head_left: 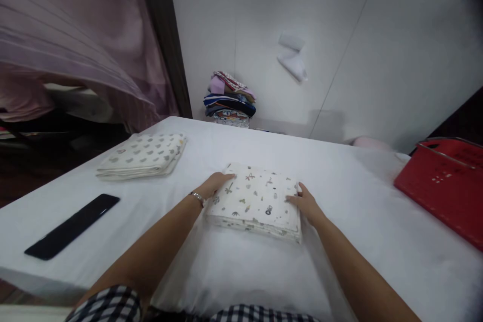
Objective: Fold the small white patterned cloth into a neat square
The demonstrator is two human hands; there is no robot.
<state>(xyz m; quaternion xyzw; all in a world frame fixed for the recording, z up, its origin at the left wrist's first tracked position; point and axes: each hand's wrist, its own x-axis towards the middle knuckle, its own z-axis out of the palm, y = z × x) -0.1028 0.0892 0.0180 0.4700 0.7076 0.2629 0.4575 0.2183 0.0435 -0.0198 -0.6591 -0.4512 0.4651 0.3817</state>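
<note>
A folded white cloth with small printed figures (256, 201) lies on the white table (226, 266) in front of me. My left hand (216, 182) rests against its left edge, fingers flat and together on the cloth. My right hand (305, 202) presses its right edge, thumb on top, fingers tucked at the side. A bracelet sits on my left wrist. A second folded cloth with grey spots (143, 156) lies to the far left, apart from both hands.
A long black flat object (73, 225) lies near the table's left edge. A red basket (445, 186) stands at the right. A pile of folded colourful clothes (229, 100) sits at the far edge by the white wall. A pinkish curtain (75, 45) hangs at left.
</note>
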